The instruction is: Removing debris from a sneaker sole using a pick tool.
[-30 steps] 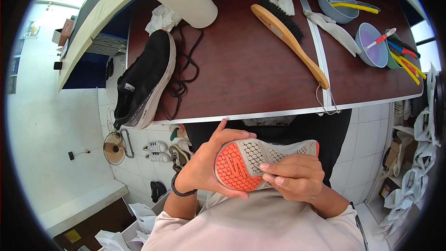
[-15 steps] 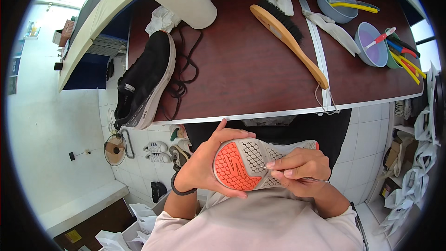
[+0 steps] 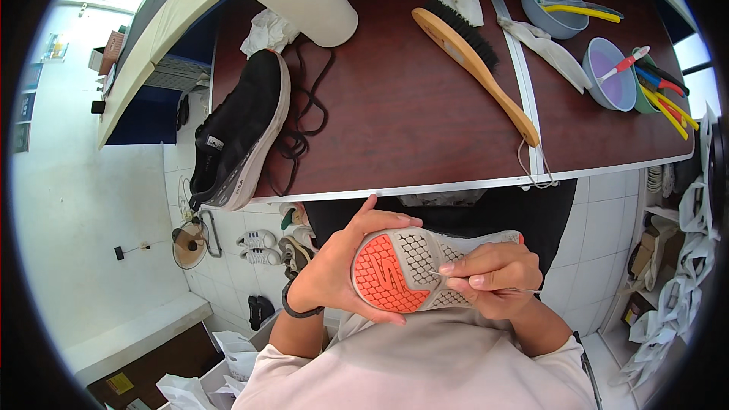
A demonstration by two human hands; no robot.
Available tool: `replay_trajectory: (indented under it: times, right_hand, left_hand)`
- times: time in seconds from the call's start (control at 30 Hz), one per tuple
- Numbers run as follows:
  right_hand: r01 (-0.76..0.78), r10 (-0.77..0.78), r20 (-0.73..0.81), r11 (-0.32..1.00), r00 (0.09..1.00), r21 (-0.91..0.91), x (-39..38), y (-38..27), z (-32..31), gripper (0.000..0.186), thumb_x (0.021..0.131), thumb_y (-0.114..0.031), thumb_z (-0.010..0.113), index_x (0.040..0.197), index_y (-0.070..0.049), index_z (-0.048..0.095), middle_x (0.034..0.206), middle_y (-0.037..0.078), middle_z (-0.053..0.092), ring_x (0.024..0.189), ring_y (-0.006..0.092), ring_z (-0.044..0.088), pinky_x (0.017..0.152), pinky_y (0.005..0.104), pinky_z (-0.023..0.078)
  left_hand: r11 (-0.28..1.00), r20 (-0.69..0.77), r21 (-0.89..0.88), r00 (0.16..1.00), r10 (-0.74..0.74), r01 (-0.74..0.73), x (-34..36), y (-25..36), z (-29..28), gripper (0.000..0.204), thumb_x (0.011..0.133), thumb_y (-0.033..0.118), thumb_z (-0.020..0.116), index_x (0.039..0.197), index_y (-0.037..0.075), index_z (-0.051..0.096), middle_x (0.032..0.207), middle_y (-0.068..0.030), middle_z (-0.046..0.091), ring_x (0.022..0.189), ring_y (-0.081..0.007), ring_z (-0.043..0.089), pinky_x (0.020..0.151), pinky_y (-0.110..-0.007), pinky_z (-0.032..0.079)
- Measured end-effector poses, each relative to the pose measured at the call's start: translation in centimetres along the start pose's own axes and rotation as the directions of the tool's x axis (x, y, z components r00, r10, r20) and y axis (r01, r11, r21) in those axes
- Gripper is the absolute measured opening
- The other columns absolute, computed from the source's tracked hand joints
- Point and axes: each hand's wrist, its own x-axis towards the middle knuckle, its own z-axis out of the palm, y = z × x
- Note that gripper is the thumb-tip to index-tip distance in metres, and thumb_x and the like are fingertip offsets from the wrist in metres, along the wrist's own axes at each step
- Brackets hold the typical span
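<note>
Here, the left hand (image 3: 334, 262) grips a shoe (image 3: 463, 241), its rubbery sole (image 3: 383, 277) brick-patterned and round-ended, between torso (image 3: 414, 357) and table (image 3: 380, 121). The right hand (image 3: 501, 275) pinches a slender, wiry tool (image 3: 524, 291) at that sole.

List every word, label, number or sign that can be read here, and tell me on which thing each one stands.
I leave wording and logos uncopied; the markings stand here:
Shoe sole in the left hand: large raised logo on the orange part, clear.
Black shoe: lettering along the pale midsole, too small to read surely.
White tag on that shoe: too small.
Yellow label, lower left: too small.
</note>
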Motion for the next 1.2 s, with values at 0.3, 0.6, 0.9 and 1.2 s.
replay_trajectory:
  times: [0.3, 0.6, 0.9, 1.2]
  right_hand:
    - [0.143, -0.129, 0.088, 0.975, 0.988, -0.172, 0.8, -0.2, 0.2, 0.039, 0.074, 0.007, 0.083, 0.1, -0.008, 0.059, 0.091, 0.019, 0.076, 0.062, 0.0209, 0.071, 0.051, 0.0274, 0.057]
    - [0.349, -0.301, 0.181, 0.855, 0.936, -0.384, 0.8, -0.4, 1.0, 0.029, 0.077, 0.002, 0.08, 0.082, -0.003, 0.052, 0.097, 0.021, 0.074, 0.065, 0.0202, 0.07, 0.052, 0.0275, 0.058]
    - [0.209, -0.189, 0.1, 0.937, 0.977, -0.28, 0.8, -0.6, 0.8, 0.043, 0.075, 0.005, 0.083, 0.104, -0.009, 0.055, 0.096, 0.018, 0.075, 0.065, 0.0207, 0.071, 0.051, 0.0275, 0.057]
    - [0.089, -0.116, -0.089, 0.961, 0.989, -0.26, 1.0, -1.3, -0.5, 0.028, 0.084, -0.007, 0.081, 0.103, -0.005, 0.06, 0.094, 0.018, 0.075, 0.07, 0.0246, 0.073, 0.055, 0.0293, 0.058]
  left_hand:
    - [0.999, -0.013, 0.034, 1.0, 0.019, -0.019, -0.1, -0.1, 0.0, 0.117, 0.049, 0.045, 0.1, 0.142, 0.004, 0.042, 0.134, -0.0175, 0.062, 0.126, -0.0337, 0.061, 0.12, -0.066, 0.009]
    - [1.0, -0.034, 0.029, 0.999, -0.002, 0.003, -0.2, -0.1, 0.2, 0.116, 0.049, 0.045, 0.101, 0.141, 0.004, 0.042, 0.134, -0.0169, 0.063, 0.125, -0.033, 0.061, 0.12, -0.065, 0.011]
    - [1.0, -0.029, 0.005, 1.0, -0.011, 0.011, -0.4, 0.0, 0.1, 0.115, 0.05, 0.044, 0.101, 0.141, 0.004, 0.042, 0.134, -0.0172, 0.062, 0.126, -0.032, 0.061, 0.121, -0.062, 0.014]
    - [0.985, -0.138, -0.013, 0.975, -0.173, 0.173, -1.2, 2.2, -1.0, 0.11, 0.052, 0.041, 0.101, 0.137, 0.0, 0.045, 0.123, -0.0188, 0.065, 0.114, -0.0265, 0.065, 0.1, -0.036, 0.05]
